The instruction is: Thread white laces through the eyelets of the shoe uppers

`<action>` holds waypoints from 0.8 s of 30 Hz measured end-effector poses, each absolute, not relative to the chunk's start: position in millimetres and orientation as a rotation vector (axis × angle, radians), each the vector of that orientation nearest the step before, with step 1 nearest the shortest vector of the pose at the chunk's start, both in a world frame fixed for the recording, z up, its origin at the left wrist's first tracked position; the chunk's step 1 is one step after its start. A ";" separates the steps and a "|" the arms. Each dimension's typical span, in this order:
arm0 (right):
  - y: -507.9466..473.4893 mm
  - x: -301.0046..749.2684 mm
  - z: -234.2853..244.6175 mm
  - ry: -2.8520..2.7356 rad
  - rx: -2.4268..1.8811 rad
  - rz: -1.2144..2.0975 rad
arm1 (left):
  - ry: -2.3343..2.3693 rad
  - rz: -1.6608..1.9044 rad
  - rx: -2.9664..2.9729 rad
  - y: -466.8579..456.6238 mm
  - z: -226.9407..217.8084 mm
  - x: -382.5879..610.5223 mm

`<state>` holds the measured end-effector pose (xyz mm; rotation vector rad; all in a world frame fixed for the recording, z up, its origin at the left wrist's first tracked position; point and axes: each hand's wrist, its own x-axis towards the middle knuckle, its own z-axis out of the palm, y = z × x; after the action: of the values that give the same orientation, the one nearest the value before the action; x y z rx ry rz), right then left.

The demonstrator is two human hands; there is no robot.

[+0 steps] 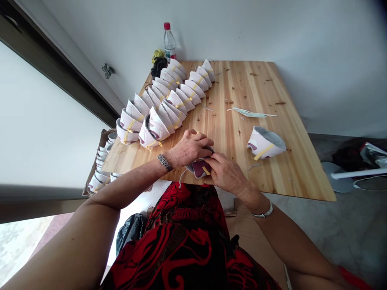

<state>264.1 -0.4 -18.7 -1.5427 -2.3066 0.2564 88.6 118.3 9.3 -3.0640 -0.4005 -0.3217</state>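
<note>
At the table's near edge, both my hands grip one shoe upper (199, 169), with a purple part, a yellow tab and a grey lining showing. My left hand (191, 148) bends over its top from the left, fingers curled. From the right, my right hand (227, 172) pinches its edge, the thumb and fingers close to the left fingertips. A loose grey thread dangles at its left side. Much of this upper is hidden under my hands. Another pale shoe upper (266, 144) with a yellow strip stands alone to the right.
Two nested rows of pale shoe uppers (157, 123) run along the left of the wooden table (290, 169). A bottle (169, 42) stands at the back. A white strip (250, 113) and thread scraps lie mid-table. A box (97, 161) of uppers stands below left.
</note>
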 end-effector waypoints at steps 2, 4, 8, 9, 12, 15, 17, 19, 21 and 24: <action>0.1 264.6 -19.6 -2.323 -1.534 0.260 | -0.325 -0.211 -3.074 124.7 12.8 90.9; 0.6 264.6 -20.5 -2.343 -1.530 0.252 | -0.288 -0.106 -3.071 130.4 16.2 93.6; 1.8 263.0 -19.8 -2.373 -1.549 0.251 | -0.244 -0.009 -3.030 135.9 19.0 98.2; 2.2 262.4 -19.1 -2.382 -1.556 0.258 | -0.244 -0.012 -3.022 136.2 18.8 99.1; 3.0 261.2 -18.0 -2.402 -1.572 0.263 | -0.253 -0.052 -3.027 136.2 17.2 100.5; 2.6 260.6 -19.2 -2.392 -1.587 0.250 | -0.287 -0.100 -3.054 136.3 15.3 99.8; 1.8 260.0 -20.2 -2.376 -1.608 0.245 | -0.311 -0.127 -3.075 136.7 14.2 98.0; 1.0 259.1 -20.2 -2.371 -1.639 0.248 | -0.332 -0.175 -3.103 137.1 13.3 95.5; 0.5 257.8 -18.8 -2.374 -1.674 0.260 | -0.355 -0.256 -3.141 137.0 12.7 92.7; 0.7 256.2 -15.4 -2.379 -1.716 0.288 | -0.434 -0.363 -3.164 135.3 12.4 89.8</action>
<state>256.2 0.7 -15.4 -1.7164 -2.3793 0.2880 89.8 135.3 12.4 -3.1641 -0.4342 -0.3628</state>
